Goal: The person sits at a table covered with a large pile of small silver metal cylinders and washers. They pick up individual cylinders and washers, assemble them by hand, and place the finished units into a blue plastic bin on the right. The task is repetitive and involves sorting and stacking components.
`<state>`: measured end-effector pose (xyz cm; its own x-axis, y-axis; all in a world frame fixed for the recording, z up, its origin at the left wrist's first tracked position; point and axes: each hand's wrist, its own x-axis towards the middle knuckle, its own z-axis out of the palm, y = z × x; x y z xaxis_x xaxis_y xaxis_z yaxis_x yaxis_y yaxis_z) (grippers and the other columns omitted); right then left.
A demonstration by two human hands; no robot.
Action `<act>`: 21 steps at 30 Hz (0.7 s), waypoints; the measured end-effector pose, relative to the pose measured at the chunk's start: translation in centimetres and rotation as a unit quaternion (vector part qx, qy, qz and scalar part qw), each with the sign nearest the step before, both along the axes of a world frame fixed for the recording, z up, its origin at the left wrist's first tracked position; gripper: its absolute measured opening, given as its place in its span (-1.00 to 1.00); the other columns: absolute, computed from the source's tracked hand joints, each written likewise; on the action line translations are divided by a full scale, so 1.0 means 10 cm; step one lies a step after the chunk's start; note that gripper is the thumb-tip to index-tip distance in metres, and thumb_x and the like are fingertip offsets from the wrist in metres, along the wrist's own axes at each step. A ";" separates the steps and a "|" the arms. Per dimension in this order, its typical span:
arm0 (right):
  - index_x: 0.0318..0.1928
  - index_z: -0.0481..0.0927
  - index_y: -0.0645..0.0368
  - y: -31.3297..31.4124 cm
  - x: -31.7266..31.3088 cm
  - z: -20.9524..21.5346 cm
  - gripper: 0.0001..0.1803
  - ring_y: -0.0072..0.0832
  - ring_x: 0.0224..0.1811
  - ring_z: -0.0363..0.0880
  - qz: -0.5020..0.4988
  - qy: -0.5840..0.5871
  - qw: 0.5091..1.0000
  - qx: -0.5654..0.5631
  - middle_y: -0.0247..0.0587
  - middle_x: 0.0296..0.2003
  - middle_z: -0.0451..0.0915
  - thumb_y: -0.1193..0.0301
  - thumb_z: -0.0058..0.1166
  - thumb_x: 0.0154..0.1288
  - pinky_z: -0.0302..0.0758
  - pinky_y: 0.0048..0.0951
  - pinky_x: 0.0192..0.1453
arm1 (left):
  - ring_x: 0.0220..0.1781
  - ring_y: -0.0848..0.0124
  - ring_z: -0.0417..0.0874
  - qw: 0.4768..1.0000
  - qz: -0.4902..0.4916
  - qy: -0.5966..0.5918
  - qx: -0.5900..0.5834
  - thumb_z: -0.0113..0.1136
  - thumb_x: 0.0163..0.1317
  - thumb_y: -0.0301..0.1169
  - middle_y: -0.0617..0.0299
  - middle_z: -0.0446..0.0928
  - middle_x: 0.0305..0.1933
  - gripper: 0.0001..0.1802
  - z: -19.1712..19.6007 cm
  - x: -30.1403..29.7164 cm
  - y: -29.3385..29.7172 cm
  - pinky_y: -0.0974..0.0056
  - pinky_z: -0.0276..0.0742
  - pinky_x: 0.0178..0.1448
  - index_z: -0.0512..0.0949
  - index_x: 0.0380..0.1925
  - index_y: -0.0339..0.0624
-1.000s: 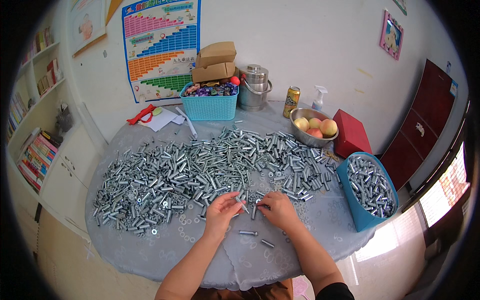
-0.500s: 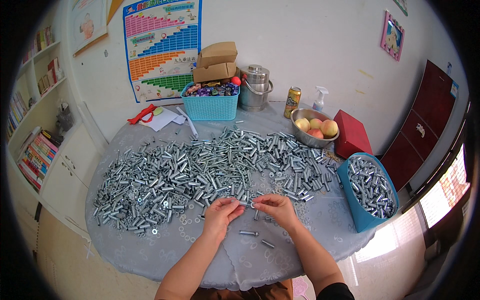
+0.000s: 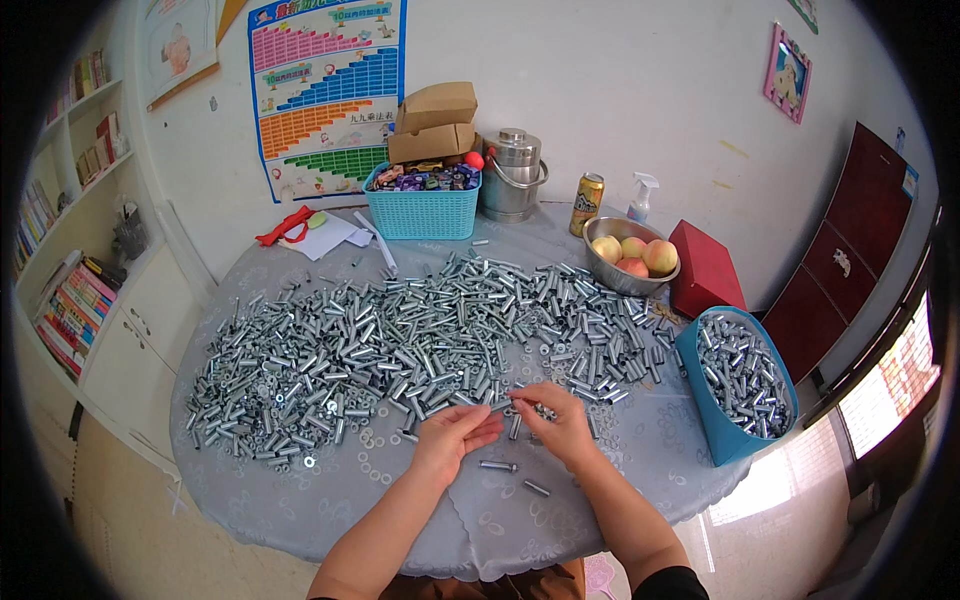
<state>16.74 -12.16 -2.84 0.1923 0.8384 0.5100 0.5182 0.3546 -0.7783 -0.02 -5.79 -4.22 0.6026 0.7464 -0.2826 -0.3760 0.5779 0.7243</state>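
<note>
Surface: round, grey-clothed surface (image 3: pixel 300 500), which I watch from above, under a white wall.
Bolt: a small metal bolt (image 3: pixel 503 404) spans both hands near the front edge.
Left hand (image 3: pixel 452 440): grip closed on one end, I judge to steady it.
Right hand (image 3: pixel 560 425): fingertips pinch the other end.
Around: bolt heap (image 3: pixel 380 350) just behind; loose pieces (image 3: pixel 515 475) below.
Obstacles: blue bin (image 3: pixel 735 385), fruit bowl (image 3: pixel 628 256), both well apart.

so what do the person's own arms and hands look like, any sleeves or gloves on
Both hands are bare, with no gloves. The left hand and its forearm show no sleeve, watch or ring that I can make out. The right hand is the same, bare along the forearm, with only the edge of a dark sleeve showing near the elbow at the lower edge.
</note>
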 end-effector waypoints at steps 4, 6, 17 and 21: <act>-0.19 0.61 0.21 -0.01 0.01 0.06 -0.80 -0.48 -0.21 0.53 0.039 0.063 0.995 -0.069 -0.21 -0.27 0.59 0.49 0.13 0.13 0.43 -0.52 -0.12 | -0.26 0.31 0.63 1.000 0.012 0.017 0.020 0.16 0.15 -0.47 0.00 0.58 -0.27 -0.84 0.00 -0.01 0.01 0.33 0.58 -0.15 0.52 -0.31 -0.35; -0.20 0.62 0.20 -0.01 -0.01 0.04 -0.80 -0.48 -0.22 0.53 0.048 0.049 0.995 -0.077 -0.23 -0.28 0.58 0.48 0.14 0.12 0.43 -0.50 -0.13 | -0.28 0.34 0.63 0.998 0.051 0.016 0.023 0.15 0.15 -0.47 0.01 0.58 -0.27 -0.84 -0.03 -0.02 0.05 0.35 0.58 -0.16 0.52 -0.30 -0.34; -0.53 0.61 0.06 0.15 -0.05 -0.24 -0.86 -0.33 -0.31 0.44 -0.063 -0.309 0.949 -0.033 -0.34 -0.47 0.52 0.31 0.24 -0.10 0.30 -0.32 -0.19 | -0.35 0.40 0.62 0.996 0.075 -0.046 0.012 0.14 0.15 -0.49 0.02 0.58 -0.28 -0.86 -0.03 -0.08 0.15 0.37 0.61 -0.20 0.52 -0.31 -0.32; -0.55 0.60 0.09 0.17 -0.11 -0.23 -0.86 -0.32 -0.30 0.46 -0.090 -0.324 0.941 -0.034 -0.32 -0.48 0.52 0.32 0.23 -0.09 0.31 -0.32 -0.17 | -0.37 0.41 0.61 0.996 0.077 -0.036 0.017 0.14 0.15 -0.48 0.02 0.58 -0.28 -0.86 -0.03 -0.08 0.14 0.35 0.60 -0.20 0.52 -0.30 -0.32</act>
<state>15.68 -10.47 -5.12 0.0012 0.8570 0.5153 0.9388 0.1766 -0.2959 -0.78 -4.39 -4.47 0.4983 0.8395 -0.2167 -0.5095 0.4857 0.7103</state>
